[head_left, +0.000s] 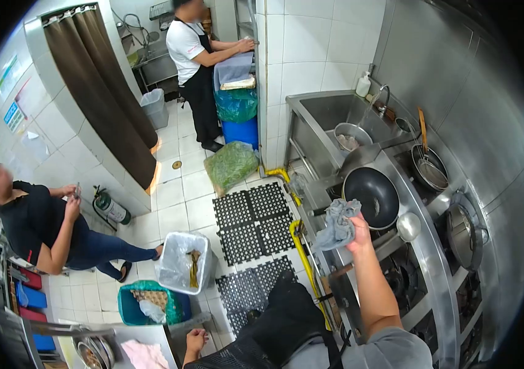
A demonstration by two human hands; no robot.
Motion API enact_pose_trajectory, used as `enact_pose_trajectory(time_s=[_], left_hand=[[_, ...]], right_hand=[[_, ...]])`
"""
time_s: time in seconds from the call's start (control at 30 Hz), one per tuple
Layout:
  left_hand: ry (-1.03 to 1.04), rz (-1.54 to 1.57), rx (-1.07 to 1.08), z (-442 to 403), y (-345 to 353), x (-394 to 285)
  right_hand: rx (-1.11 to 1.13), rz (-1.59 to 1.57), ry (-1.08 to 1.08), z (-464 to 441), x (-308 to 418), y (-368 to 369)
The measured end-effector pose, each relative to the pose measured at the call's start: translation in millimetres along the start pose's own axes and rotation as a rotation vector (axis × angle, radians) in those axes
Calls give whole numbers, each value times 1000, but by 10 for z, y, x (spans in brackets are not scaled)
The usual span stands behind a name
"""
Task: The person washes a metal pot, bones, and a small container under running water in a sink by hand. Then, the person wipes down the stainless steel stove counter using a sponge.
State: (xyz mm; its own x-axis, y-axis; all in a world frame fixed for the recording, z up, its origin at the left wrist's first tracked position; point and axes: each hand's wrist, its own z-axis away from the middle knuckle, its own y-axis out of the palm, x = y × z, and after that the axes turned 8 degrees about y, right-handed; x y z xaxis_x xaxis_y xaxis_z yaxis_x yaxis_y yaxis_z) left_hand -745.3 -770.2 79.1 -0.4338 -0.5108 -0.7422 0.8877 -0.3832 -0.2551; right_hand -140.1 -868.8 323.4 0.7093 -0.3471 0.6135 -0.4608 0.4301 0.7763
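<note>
My right hand (358,235) is closed around a crumpled grey cloth (338,224), held over the front edge of the stove. Just beyond the cloth a black wok (371,195) rests on the stove, with some liquid showing in its bottom. Its handle points left and is partly covered by the cloth. A metal ladle (408,227) lies to the right of my hand. Down by my side, close to the corner of a metal counter, my left hand (196,340) has its fingers loosely curled, and nothing shows in it.
Water runs into a bowl in the sink (320,104). Strainers (429,172) and a lidded pot (463,237) stand on the stove. A grey bin (208,246), black floor mats (252,215) and a green bag (231,167) are on the floor. Two people stand left and ahead.
</note>
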Motion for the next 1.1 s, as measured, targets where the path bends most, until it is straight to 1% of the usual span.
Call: enact_pose_trajectory(time_s=[0.07, 0.13, 0.17, 0.27, 0.33, 0.4, 0.43, 0.47, 0.53, 0.6, 0.67, 0.77, 0.8, 0.87, 0.9, 0.93, 0.97, 1.0, 1.03, 1.07, 1.1], left_hand=[[51, -5, -1, -299, 114, -274], [81, 99, 49, -639, 275, -552], [102, 96, 51, -750, 359, -735], [87, 5, 42, -1004, 521, -1293], [108, -48, 51, -1360, 522, -1363], [-12, 2, 237, -1831, 351, -1169], [-4, -154, 223, -2047, 290, -1024], [7, -289, 217, -2053, 289, -1107], [27, -472, 214, -2048, 382, -1464], [30, -540, 254, -2329, 433, -1714], [45, -590, 304, -2731, 486, -1976], [100, -662, 397, -3488, 537, -2442], [127, -690, 430, -3766, 559, -2625], [202, -720, 481, -4347, 591, -3058], [268, -739, 503, -4648, 612, -3295], [384, -772, 534, -4958, 642, -3575], [559, -808, 573, -5282, 673, -3841], [737, -842, 600, -5615, 720, -4140], [731, -708, 609, -5916, 805, -4456], [508, -422, 591, -6188, 856, -4724], [281, -140, 556, -6460, 979, -5011]], right_hand=[[-3, 25, -45, -332, 81, 24], [5, 105, -36, -691, 166, 59], [17, 115, -26, -897, 196, 81], [34, 169, -21, -1490, 324, 125], [39, 184, -28, -1858, 471, 135], [-91, 537, -116, -2200, 566, 103], [-106, 592, -133, -2355, 641, 59], [-121, 591, -129, -2507, 742, 30], [-269, 872, -246, -2784, 988, 24], [-423, 884, -225, -2951, 1257, 181], [-480, 1049, -313, -3218, 1522, 1], [-515, 1057, -468, -3479, 1867, -184], [-579, 1075, -451, -3480, 1932, -54], [-721, 1480, -552, -3622, 2019, -354], [-858, 1700, -572, -3666, 1936, -325], [-1007, 1910, -605, -3706, 1835, -300], [-1139, 2023, -386, -3761, 1734, -378], [-1257, 2143, -100, -3825, 1591, -375], [-1305, 2188, 69, -3878, 1410, -654], [-1314, 2223, 194, -3875, 1194, -865], [-1244, 2191, 505, -3886, 979, -1341]])
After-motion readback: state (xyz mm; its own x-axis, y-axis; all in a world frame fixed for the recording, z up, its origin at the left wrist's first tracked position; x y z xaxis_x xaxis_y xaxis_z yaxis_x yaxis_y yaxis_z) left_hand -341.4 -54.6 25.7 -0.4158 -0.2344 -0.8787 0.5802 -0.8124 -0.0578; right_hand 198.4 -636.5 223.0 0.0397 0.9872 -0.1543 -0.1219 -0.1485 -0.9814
